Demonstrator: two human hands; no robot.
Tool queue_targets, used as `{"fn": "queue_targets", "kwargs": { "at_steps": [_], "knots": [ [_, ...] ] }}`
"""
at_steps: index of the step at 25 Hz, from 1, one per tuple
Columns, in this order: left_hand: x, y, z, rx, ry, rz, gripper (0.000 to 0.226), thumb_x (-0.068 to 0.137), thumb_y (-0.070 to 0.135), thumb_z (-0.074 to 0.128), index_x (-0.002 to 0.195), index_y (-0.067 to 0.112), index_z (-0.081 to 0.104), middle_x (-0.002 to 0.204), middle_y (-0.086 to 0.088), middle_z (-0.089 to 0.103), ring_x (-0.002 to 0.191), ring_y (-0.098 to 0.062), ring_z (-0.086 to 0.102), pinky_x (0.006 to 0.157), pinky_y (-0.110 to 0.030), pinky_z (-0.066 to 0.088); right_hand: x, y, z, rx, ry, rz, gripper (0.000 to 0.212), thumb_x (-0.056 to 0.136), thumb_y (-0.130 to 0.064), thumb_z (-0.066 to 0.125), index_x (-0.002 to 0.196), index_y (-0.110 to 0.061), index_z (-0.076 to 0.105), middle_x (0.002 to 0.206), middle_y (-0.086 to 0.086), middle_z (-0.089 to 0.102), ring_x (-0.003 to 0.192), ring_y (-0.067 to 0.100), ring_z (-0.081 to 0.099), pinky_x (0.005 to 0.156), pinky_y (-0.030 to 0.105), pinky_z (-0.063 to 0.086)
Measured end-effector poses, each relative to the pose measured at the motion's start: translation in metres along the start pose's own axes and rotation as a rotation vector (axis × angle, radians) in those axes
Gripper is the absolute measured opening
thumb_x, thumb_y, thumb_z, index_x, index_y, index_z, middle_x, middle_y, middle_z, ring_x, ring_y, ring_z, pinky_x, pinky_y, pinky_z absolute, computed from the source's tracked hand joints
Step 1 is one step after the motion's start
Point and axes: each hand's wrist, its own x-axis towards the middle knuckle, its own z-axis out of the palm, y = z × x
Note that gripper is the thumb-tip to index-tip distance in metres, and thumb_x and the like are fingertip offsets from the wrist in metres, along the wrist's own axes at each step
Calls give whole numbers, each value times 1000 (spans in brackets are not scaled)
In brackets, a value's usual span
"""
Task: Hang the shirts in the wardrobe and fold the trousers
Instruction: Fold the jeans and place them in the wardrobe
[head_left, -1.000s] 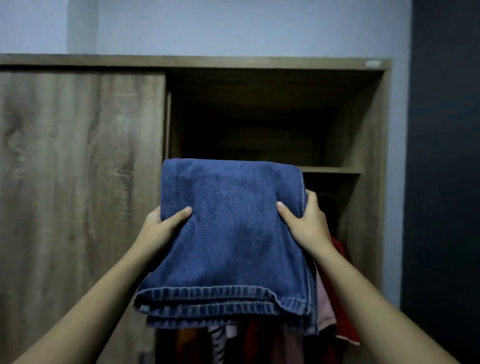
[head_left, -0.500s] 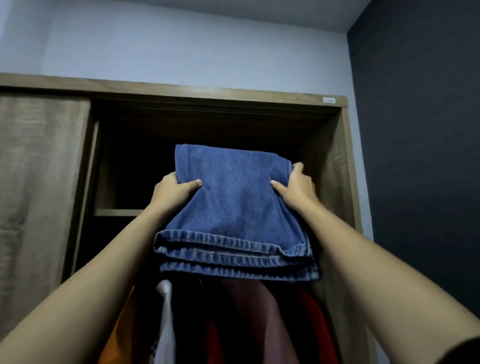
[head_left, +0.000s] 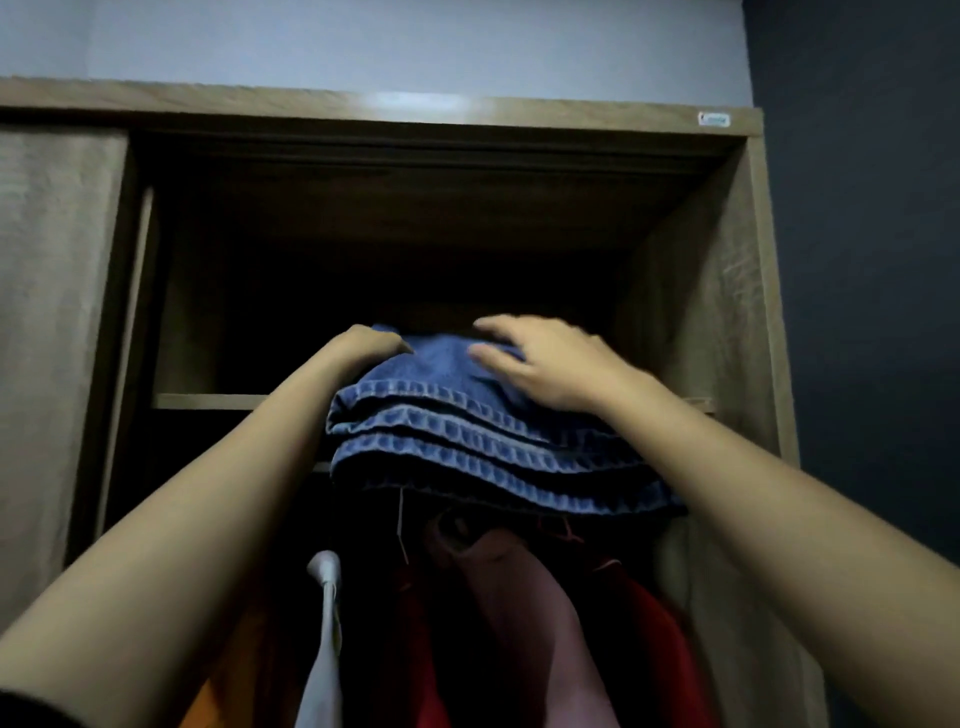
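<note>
The folded blue denim trousers (head_left: 467, 431) lie across the front edge of the wardrobe's upper shelf (head_left: 208, 401), their hemmed edges hanging toward me. My left hand (head_left: 363, 345) grips the trousers' far left side. My right hand (head_left: 540, 364) rests flat on top of them with the fingers spread. Below the shelf hang shirts (head_left: 519, 623) in red, dusty pink and orange, and a white one (head_left: 324, 649) at the left.
The wooden wardrobe (head_left: 748, 312) stands open, with its sliding door (head_left: 52, 338) pushed to the left. The upper compartment is dark and deep. A dark wall (head_left: 872, 312) runs along the right; a pale wall sits above.
Both hands have lifted the folded trousers up and forward onto the upper shelf. My right hand has shifted from gripping the side to lying flat on top.
</note>
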Motion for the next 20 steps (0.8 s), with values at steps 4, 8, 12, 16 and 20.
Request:
{"fn": "queue_targets", "kwargs": {
  "at_steps": [4, 8, 12, 16, 20],
  "knots": [
    [-9, 0, -9, 50, -66, 43, 44, 91, 23, 57, 128, 0, 53, 135, -19, 51, 125, -35, 46, 86, -32, 36, -63, -27, 30, -135, -145, -102, 125, 51, -82, 61, 143, -43, -15, 159, 3, -1, 144, 31, 8, 109, 62, 14],
    [-33, 13, -13, 256, -144, -80, 35, 92, 35, 57, 107, 3, 55, 99, -15, 60, 104, -31, 55, 77, -34, 39, -71, -12, 81, -468, 275, -106, 101, 64, -38, 74, 146, -34, 15, 145, 17, 41, 125, 44, 46, 91, 64, 40],
    [-50, 26, -18, 630, 141, 248, 53, 91, 48, 51, 116, 2, 57, 112, -16, 62, 102, -33, 58, 80, -38, 47, -58, -7, 90, -518, 498, -138, 59, 83, -19, 37, 142, -24, 29, 129, 14, 58, 110, 39, 60, 79, 48, 52],
    [-108, 7, -5, 866, 74, 667, 99, 72, 77, 48, 146, 16, 26, 152, -6, 30, 137, -26, 34, 107, -40, 32, -55, -3, 90, -528, 542, -162, 54, 84, -16, 37, 137, -13, 44, 126, 11, 62, 105, 35, 63, 75, 42, 55],
    [-107, -50, 37, 1295, 339, 729, 95, 71, 54, 64, 147, 16, 23, 147, -17, 37, 126, -45, 44, 95, -64, 36, -55, 0, 87, -553, 586, -165, 51, 83, -17, 34, 131, -14, 52, 122, 9, 64, 102, 32, 65, 80, 43, 53]
  ]
}}
